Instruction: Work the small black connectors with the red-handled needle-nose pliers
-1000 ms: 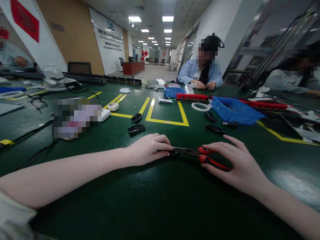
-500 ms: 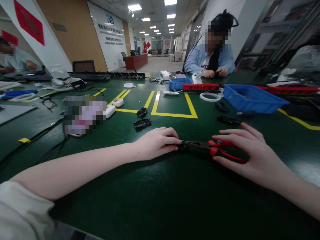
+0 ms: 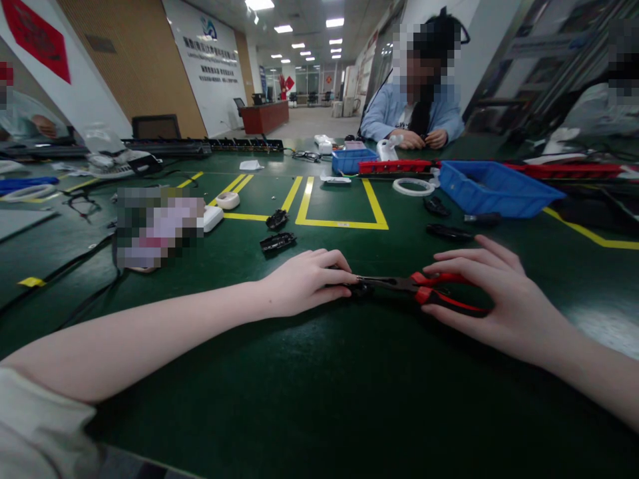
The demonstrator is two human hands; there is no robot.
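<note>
My right hand (image 3: 499, 299) is wrapped round the red and black handles of a pair of long-nose pliers (image 3: 417, 285), whose jaws point left. At the tips of the jaws, my left hand (image 3: 312, 283) is closed on a small black part (image 3: 360, 290), mostly hidden under its fingers. The plier tips reach the fingertips and this part; whether the jaws grip it I cannot tell. Just beyond my left hand lie two black plastic pieces, a longer open shell (image 3: 278, 242) and a smaller shell (image 3: 276, 219). A flat black piece (image 3: 449, 231) lies beyond my right hand.
Yellow tape (image 3: 344, 225) marks the green table (image 3: 299, 372). A blue bin (image 3: 499, 193) stands at the right, beside a white ring (image 3: 413, 187). A phone (image 3: 160, 233), a white box (image 3: 212, 218) and black cables (image 3: 64, 276) lie left. Across the table sits a person (image 3: 412, 120).
The view has shifted slightly, moving the whole scene a little left and up. My hands keep the same hold on the pliers and the small black part.
</note>
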